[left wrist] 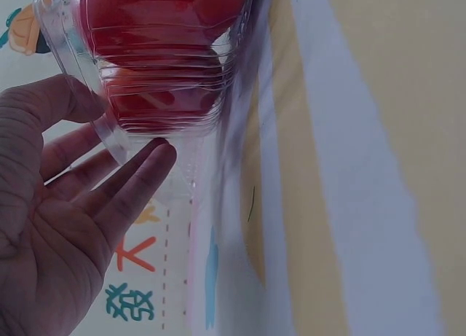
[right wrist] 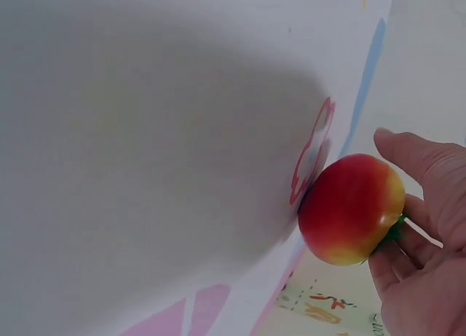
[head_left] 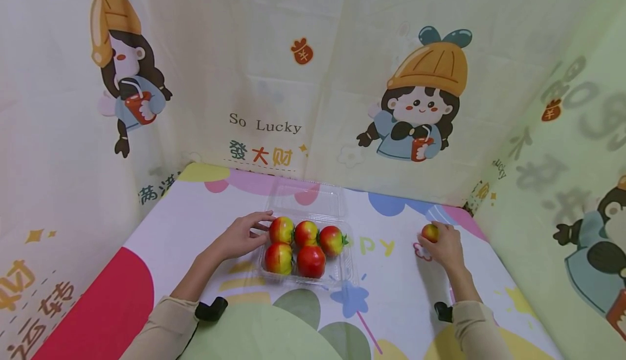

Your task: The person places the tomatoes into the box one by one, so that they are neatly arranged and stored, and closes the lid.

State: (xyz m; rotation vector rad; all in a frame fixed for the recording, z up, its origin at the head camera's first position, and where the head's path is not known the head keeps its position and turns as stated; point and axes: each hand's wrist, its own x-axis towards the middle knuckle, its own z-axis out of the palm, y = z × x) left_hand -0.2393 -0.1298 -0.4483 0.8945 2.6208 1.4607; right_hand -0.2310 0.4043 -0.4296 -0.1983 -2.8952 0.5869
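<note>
A clear plastic clamshell box (head_left: 349, 265) stands on the table, holding several red-and-yellow round fruits (head_left: 311, 261) with green leafy tops. My left hand (head_left: 243, 236) is at the box's left side. In the left wrist view, its thumb (left wrist: 86, 103) reaches the clear rim and the other fingers spread loosely beside it. Far to the right, my right hand (head_left: 446, 244) holds one more such fruit (right wrist: 349, 208), low at the tabletop by a printed red flower. Its fingers lie around the green-topped side, partly hidden behind the fruit.
The box's open lid (head_left: 305, 197) lies flat toward the back. A printed cloth covers the table (head_left: 391, 305), and patterned fabric walls (head_left: 332, 77) rise at the back and both sides. Black wrist cameras (head_left: 211, 310) sit at both cuffs.
</note>
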